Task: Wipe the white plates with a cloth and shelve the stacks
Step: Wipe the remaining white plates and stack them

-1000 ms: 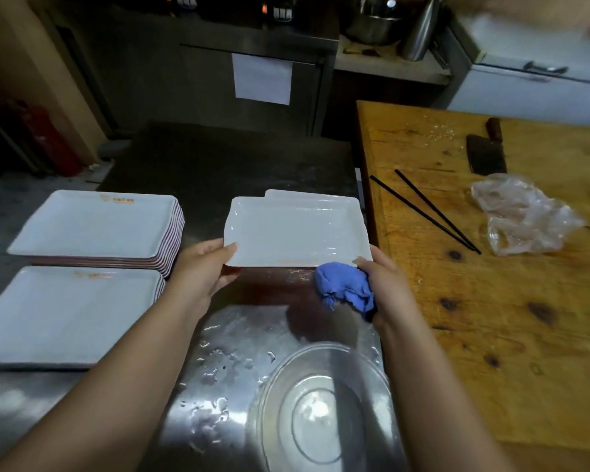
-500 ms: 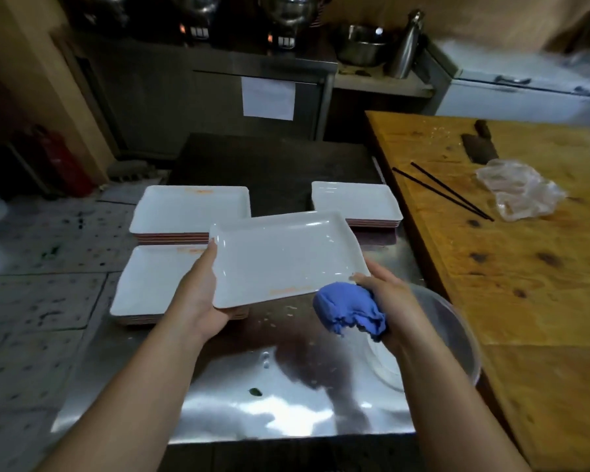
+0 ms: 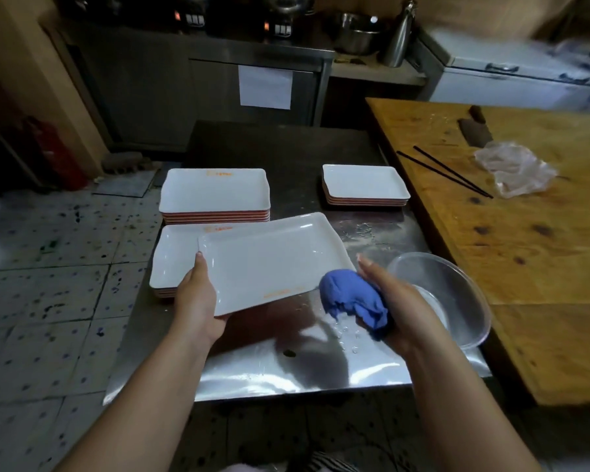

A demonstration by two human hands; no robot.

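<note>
Moved: our plate (image 3: pixel 269 260) now tilts lower, nearer the left stacks (image 3: pixel 215 192).
Left hand (image 3: pixel 198 298): grips plate's edge.
Right hand (image 3: pixel 399 311): clutches blue cloth (image 3: pixel 351 301).
Nearby: clear bowl (image 3: pixel 470 301).

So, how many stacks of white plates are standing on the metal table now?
3. Far-left stack, near-left stack partly hidden behind the held plate, and far-right stack. The plates within each stack cannot be counted.

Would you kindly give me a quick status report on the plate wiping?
Left hand holds white plate tilted above table. Right hand grips blue cloth at plate's near corner. Three plate stacks unshelved; clear bowl beside right hand.
</note>
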